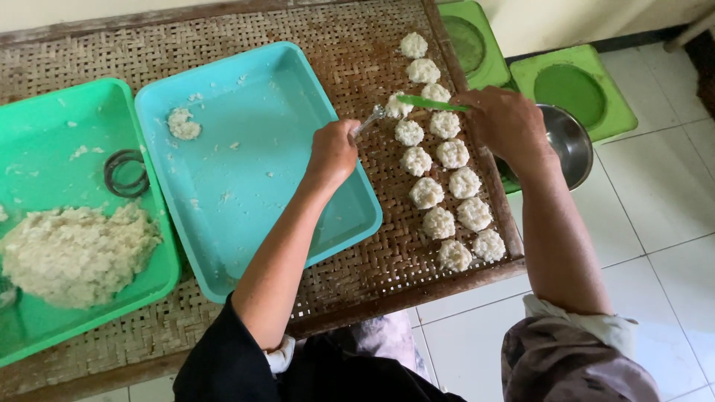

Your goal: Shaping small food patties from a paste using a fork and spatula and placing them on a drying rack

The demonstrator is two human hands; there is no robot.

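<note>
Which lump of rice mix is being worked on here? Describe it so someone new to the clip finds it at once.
Start at the woven bamboo tray, then go to the two columns of white rice cakes along its right edge. The lump sits in the left column, third from the far end. Unlike its neighbours, it is touched by two tools: a metal spoon in the left hand and a green stick in the right hand.

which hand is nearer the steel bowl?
Right. The right hand sits at the steel bowl's left edge, overlapping it in view; the left hand is well to the left, over the blue tray's right rim.
</note>
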